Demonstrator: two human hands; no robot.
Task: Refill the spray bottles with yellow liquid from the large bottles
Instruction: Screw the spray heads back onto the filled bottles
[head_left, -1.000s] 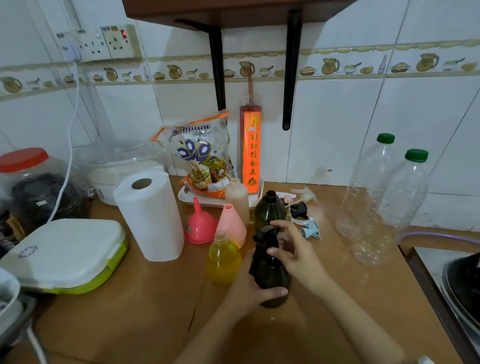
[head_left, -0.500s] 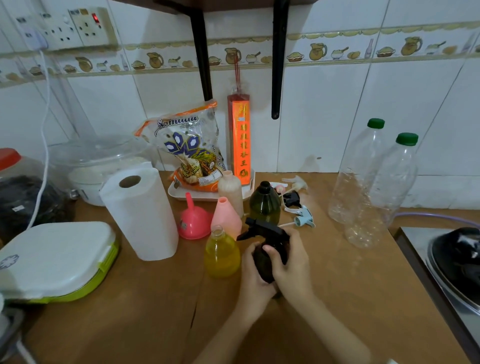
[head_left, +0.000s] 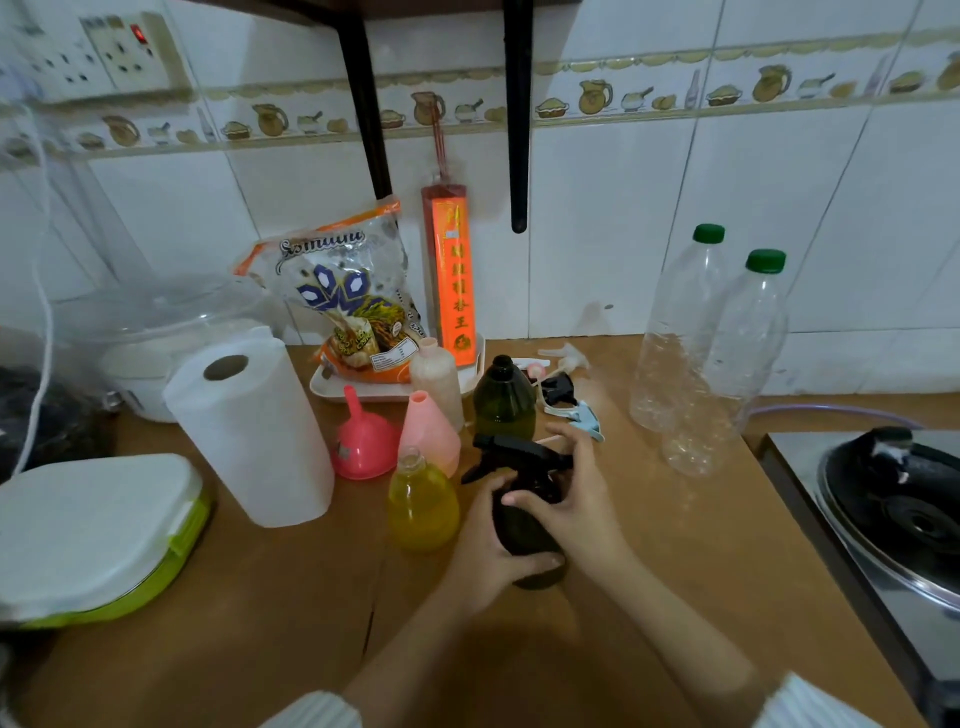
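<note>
From the head view, a dark spray bottle (head_left: 527, 525) stands upright on the brown counter (head_left: 701, 545), long axis vertical, its black trigger head (head_left: 511, 454) with the nozzle pointing left. The left hand (head_left: 485, 551) wraps round its lower body; the right hand (head_left: 576, 501) grips its neck just under the trigger. Just left stands one uncapped bottle of yellow liquid (head_left: 422, 506); behind it are two funnels, a pale pink one (head_left: 428, 431) and a brighter pink one (head_left: 363, 441). One more dark green bottle (head_left: 504, 397) stands behind. Two clear large bottles with green caps (head_left: 727, 358) stand well apart to the right. A paper towel roll (head_left: 252, 431) stands left.
</note>
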